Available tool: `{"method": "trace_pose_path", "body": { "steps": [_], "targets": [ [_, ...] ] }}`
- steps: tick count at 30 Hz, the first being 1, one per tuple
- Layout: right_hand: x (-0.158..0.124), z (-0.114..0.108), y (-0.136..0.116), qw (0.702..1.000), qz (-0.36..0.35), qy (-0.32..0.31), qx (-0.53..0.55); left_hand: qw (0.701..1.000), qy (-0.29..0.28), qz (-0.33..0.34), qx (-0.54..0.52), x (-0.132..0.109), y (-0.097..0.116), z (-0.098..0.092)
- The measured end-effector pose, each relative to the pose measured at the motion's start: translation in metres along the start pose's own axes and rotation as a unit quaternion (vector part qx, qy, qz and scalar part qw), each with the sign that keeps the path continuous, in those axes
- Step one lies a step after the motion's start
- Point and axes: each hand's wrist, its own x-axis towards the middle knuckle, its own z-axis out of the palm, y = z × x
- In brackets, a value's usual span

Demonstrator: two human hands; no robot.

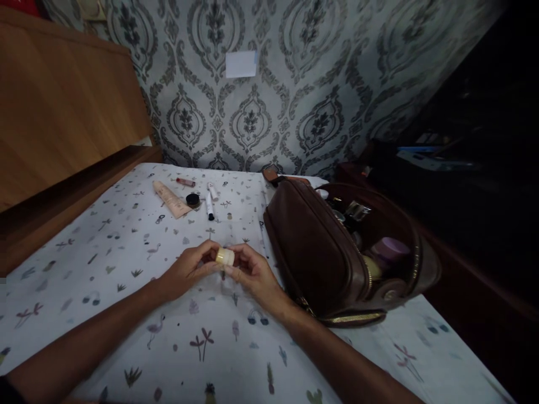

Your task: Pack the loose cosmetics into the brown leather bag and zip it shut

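Note:
Between my two hands is a small cream jar, pale with a yellowish-gold band on its left end. The fingers and thumb of my left hand pinch that gold end. From the other side, my right hand grips the whitish end. The jar lies sideways just over the printed white cloth. Right of my hands stands a brown leather bag, unzipped on top. Inside it show a purple-topped container, a yellow item and other small things too dark to name.
Beyond my hands lie a beige squeeze tube, a round black-lidded pot, a reddish slim tube, a white pen-like tube with black tip and a pale small tube. A wooden cabinet borders the left; patterned wall behind.

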Motion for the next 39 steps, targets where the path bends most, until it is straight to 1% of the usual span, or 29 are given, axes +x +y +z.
{"method": "trace_pose_path", "body": {
  "steps": [3, 6, 10, 15, 18, 21, 27, 33, 37, 39],
  "targets": [
    [0.0, 0.0, 0.002, 1.0, -0.006, 0.003, -0.012, 1.0, 0.02, -0.01, 0.019, 0.001, -0.001, 0.001],
    [0.001, -0.002, 0.005, 1.0, -0.009, -0.001, -0.017, 0.999, 0.042, -0.002, 0.022, 0.0, -0.004, 0.002],
    [0.001, -0.003, 0.006, 1.0, -0.011, 0.006, -0.019, 0.999, 0.037, 0.018, 0.014, -0.002, -0.005, 0.002],
    [0.001, -0.003, 0.005, 0.999, -0.021, 0.017, -0.033, 0.998, 0.022, 0.009, 0.055, -0.003, -0.003, 0.003],
    [0.002, -0.003, 0.004, 0.999, -0.023, 0.02, -0.034, 0.998, 0.018, 0.007, 0.055, -0.003, -0.001, 0.003],
    [0.001, -0.003, 0.002, 0.999, -0.009, 0.018, -0.036, 0.999, 0.026, 0.009, 0.044, -0.002, -0.002, 0.003],
    [-0.001, -0.004, -0.005, 0.998, 0.01, -0.005, -0.057, 0.997, 0.052, 0.04, 0.052, -0.002, -0.007, 0.006],
    [-0.002, -0.002, -0.008, 0.998, 0.012, 0.01, -0.06, 0.998, 0.047, 0.023, 0.045, -0.003, -0.003, 0.006],
    [-0.003, -0.001, -0.008, 0.998, 0.018, 0.008, -0.06, 0.996, 0.04, 0.013, 0.078, -0.005, 0.0, 0.004],
    [-0.003, 0.0, -0.007, 0.998, 0.026, 0.007, -0.064, 0.993, 0.051, 0.019, 0.102, -0.007, -0.002, 0.005]
  ]
}}
